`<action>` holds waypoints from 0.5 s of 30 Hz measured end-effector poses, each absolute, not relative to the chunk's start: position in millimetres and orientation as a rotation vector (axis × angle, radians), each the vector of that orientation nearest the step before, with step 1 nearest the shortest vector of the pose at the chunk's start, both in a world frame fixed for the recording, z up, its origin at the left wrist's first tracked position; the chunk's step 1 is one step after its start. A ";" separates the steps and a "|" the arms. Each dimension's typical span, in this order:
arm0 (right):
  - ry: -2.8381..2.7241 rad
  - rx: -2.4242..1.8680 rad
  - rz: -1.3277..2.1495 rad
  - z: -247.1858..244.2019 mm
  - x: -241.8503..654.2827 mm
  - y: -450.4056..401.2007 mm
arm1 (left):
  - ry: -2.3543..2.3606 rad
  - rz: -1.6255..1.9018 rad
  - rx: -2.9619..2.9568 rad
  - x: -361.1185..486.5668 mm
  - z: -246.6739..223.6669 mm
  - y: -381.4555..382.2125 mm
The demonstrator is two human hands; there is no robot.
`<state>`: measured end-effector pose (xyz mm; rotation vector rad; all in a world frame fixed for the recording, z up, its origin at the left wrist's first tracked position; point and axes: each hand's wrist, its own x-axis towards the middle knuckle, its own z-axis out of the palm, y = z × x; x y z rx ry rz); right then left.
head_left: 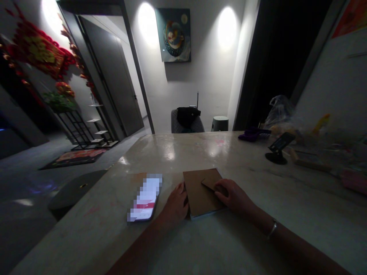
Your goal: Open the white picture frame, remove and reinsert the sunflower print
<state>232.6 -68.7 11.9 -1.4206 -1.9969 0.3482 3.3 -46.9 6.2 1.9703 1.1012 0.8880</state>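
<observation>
Brown rectangular pad [199, 198], thin brown flat piece [209, 185]: matt, cardboard-like. Pale veined stone-look table [246, 244]: smooth, glossy. Slim silver bracelet [273, 228]: metallic. Clear bag [279, 110]: crinkled plastic.

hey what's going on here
A person sits or stands at a pale, marble-patterned table. The left hand is against the near-left edge of a flat, rectangular brown pad. The right hand holds a small, flat brown piece over the pad; whether the two touch is hard to tell. A smartphone with a bright, pixelated screen lies left of the left hand.
</observation>
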 end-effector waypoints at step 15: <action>-1.945 -1.296 0.496 12.6 226.0 -71.5 | 0.849 0.898 0.929 23.3 3.8 -45.2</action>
